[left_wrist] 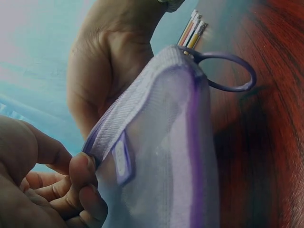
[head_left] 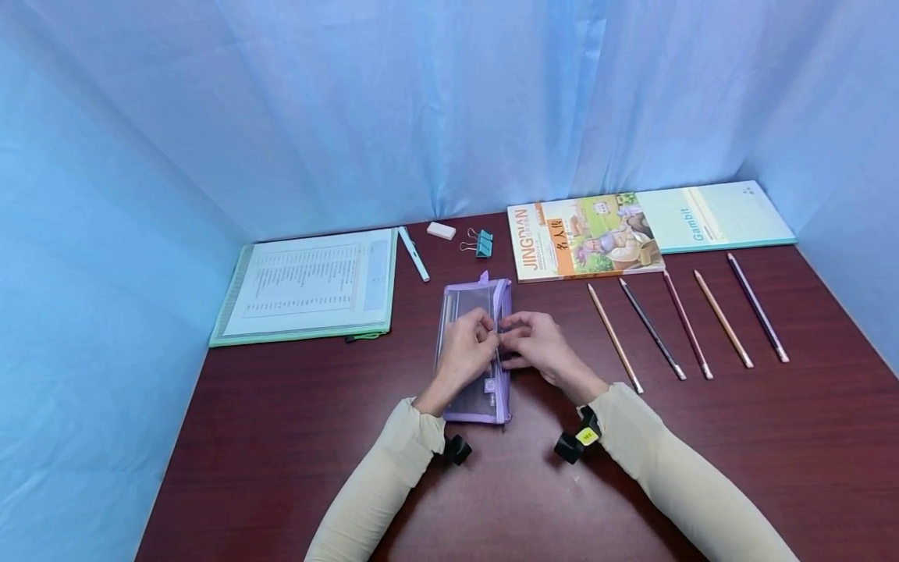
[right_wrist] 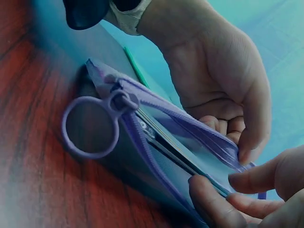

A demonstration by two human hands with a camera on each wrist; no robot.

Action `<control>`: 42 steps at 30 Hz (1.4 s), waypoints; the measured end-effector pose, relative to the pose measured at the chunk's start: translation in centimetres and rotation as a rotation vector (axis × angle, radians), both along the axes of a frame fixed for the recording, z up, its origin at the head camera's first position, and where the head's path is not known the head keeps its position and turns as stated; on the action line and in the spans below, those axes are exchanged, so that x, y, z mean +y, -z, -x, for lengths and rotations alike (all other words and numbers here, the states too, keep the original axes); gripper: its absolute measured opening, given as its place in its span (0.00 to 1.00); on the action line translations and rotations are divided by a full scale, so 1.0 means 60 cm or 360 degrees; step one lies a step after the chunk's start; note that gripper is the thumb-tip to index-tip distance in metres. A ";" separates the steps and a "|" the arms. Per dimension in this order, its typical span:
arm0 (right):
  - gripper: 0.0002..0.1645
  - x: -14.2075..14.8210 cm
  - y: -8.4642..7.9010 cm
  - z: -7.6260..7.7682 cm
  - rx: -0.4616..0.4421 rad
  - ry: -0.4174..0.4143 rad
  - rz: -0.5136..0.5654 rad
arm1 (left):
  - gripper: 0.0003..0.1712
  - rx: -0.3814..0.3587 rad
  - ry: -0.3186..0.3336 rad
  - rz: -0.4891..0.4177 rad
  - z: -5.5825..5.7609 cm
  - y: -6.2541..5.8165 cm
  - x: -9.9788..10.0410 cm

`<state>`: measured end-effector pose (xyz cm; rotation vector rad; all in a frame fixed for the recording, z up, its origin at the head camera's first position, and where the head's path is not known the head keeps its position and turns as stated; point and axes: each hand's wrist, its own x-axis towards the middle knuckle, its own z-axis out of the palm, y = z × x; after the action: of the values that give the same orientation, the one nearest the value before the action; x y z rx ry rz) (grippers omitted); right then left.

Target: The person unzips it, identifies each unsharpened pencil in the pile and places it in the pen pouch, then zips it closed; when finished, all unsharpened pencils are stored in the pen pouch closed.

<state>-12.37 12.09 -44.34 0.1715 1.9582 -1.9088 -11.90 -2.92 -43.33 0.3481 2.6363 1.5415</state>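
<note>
A purple-trimmed mesh pencil case lies lengthwise on the dark red table under both hands. Its zip is parted, and in the right wrist view slim long items show inside. My left hand pinches one zipped edge of the opening between thumb and fingers. Opposite it, my right hand has its thumb and fingertips at the other edge, close to the left fingertips. A purple ring pull hangs at the near end of the case. The left wrist view shows a small purple tag on its side.
Several pencils lie in a row at right. Behind them are a picture-covered book and a pale Gambit notebook. A green-edged document folder, pale blue pen, white eraser and teal binder clip lie left and behind.
</note>
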 end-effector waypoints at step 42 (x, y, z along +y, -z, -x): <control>0.16 0.028 -0.002 0.151 0.0136 -0.0008 -0.0656 | 0.03 0.0155 0.0078 0.0364 -0.014 -0.010 -0.004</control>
<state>-21.40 13.76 -44.24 0.2011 2.3874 -1.5083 -11.06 -3.16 -42.71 0.4781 2.8165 1.2218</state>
